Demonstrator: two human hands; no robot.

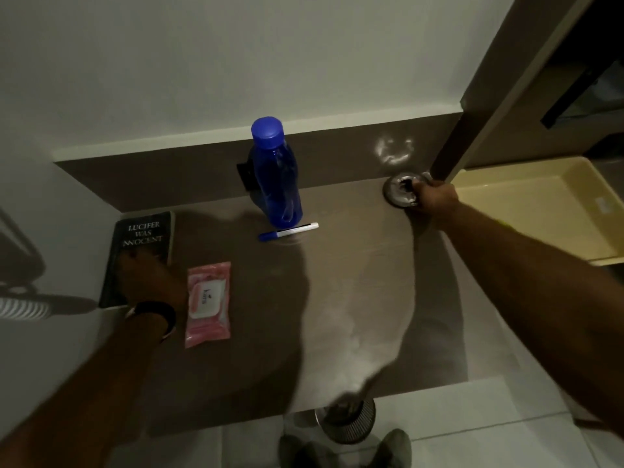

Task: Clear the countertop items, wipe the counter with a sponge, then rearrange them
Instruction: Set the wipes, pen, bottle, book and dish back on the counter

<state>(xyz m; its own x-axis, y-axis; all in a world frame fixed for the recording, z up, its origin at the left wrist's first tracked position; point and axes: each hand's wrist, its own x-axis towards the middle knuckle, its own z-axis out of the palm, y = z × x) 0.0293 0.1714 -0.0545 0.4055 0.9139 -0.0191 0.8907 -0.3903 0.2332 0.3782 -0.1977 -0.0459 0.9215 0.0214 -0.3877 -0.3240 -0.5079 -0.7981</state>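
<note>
The left hand lies flat, palm down, a dark band at its wrist. The right hand reaches far forward, arm straight, fingers curled closed.

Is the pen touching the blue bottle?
Cannot tell. In the head view the pen lies right at the bottle's base, with no plain gap or contact.

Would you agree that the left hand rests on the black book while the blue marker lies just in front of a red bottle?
Not quite: the bottle is blue, not red, as the head view shows. The rest holds: the left hand rests on the black book, and the blue marker lies just in front of the bottle on the counter.
</note>
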